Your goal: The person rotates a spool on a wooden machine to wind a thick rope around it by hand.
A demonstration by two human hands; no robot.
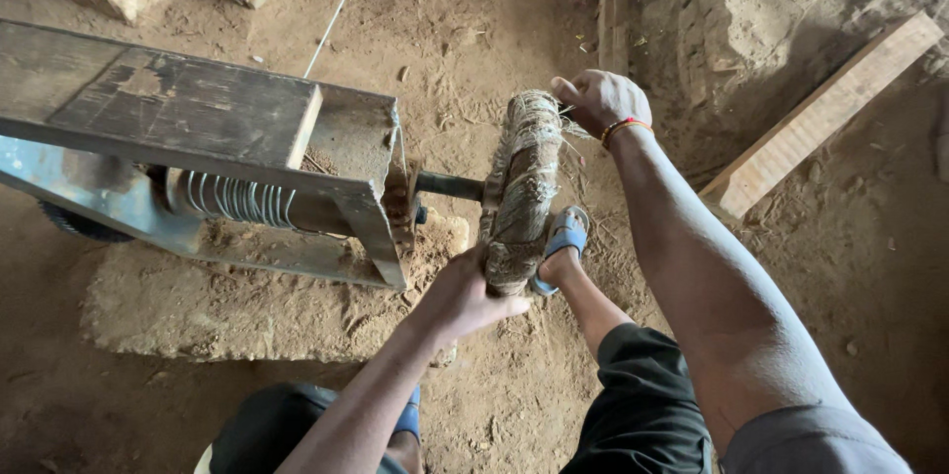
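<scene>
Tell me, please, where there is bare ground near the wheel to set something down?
Bare dirt lies right of the right hand, toward the wooden plank, and beyond the fibre-wrapped wheel. Around the wheel it is crowded: left hand, sandalled foot, metal frame.

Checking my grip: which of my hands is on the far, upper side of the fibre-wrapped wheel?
The right hand, wearing an orange wristband; the left hand grips the wheel at its near, lower edge.
</scene>
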